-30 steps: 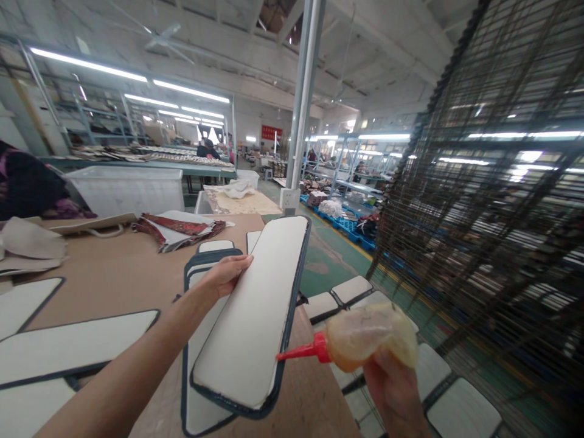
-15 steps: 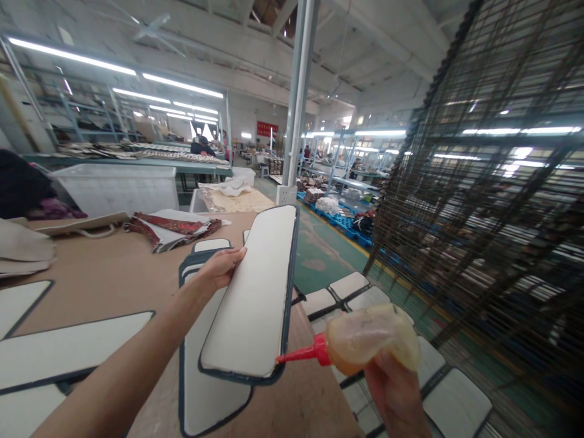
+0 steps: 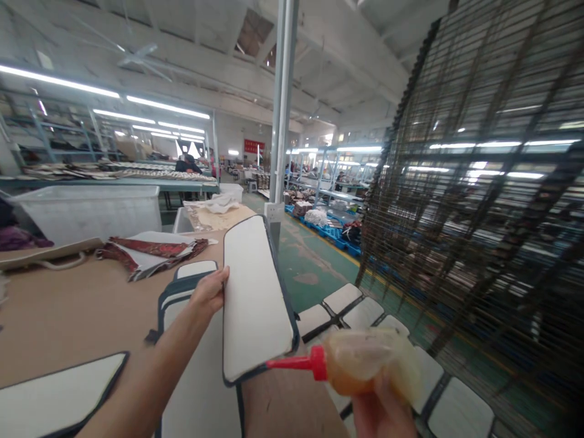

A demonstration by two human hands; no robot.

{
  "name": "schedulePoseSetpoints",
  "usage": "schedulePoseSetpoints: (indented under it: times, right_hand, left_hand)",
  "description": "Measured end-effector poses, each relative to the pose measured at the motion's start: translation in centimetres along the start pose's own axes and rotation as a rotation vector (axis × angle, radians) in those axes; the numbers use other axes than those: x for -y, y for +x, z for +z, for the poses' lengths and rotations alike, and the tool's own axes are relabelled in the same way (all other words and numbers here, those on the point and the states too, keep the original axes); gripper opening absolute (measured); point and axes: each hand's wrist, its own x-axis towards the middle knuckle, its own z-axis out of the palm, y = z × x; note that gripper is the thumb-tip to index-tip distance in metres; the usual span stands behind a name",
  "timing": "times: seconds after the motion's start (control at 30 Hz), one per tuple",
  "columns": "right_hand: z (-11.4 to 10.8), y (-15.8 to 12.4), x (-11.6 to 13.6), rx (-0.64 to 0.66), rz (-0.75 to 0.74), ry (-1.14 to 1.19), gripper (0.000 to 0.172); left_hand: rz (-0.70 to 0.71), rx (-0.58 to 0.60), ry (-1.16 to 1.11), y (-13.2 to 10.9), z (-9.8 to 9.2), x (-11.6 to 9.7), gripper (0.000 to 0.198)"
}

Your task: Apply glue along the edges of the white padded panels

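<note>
My left hand [image 3: 208,293] grips the left edge of a long white panel with a dark blue border [image 3: 253,304], holding it tilted above the brown table [image 3: 68,304]. My right hand [image 3: 382,410] is closed round a soft amber glue bottle [image 3: 369,359]. The bottle's red nozzle [image 3: 292,363] points left and meets the panel's lower right edge. More white panels [image 3: 191,274] lie stacked on the table under the raised one.
Another white panel [image 3: 59,395] lies at the table's near left. Patterned fabric pieces [image 3: 150,249] and a white bin [image 3: 91,210] sit at the far side. A dark wire drying rack [image 3: 479,213] stands on the right, with white panels [image 3: 360,313] on its low shelf. A grey pillar [image 3: 280,121] rises behind.
The raised panel has swung to a steeper, more upright angle and shifted left. The glue bottle's nozzle has stayed at its lower edge. My view has turned slightly right.
</note>
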Motion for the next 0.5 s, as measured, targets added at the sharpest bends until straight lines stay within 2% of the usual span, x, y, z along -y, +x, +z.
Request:
schedulePoseSetpoints:
  times: [0.1,0.23,0.33,0.5]
  right_hand:
    - [2.9,2.3,1.2,-0.025,-0.085,0.061,0.042]
    - [5.5,6.2,2.5,0.04,-0.267,-0.012,0.04]
    - [5.2,7.9,2.4,0.067,-0.315,-0.088,0.041]
    - [3.9,8.3,2.7,0.027,-0.343,-0.129,0.04]
  left_hand:
    - [0.017,0.079,0.054,-0.7,1.0,1.5,0.019]
    - [-0.04,0.284,0.128,-2.5,2.1,4.1,0.019]
    - [-0.085,0.458,0.161,-3.7,2.6,5.1,0.027]
    - [-0.153,0.667,0.2,-4.6,2.4,4.6,0.054]
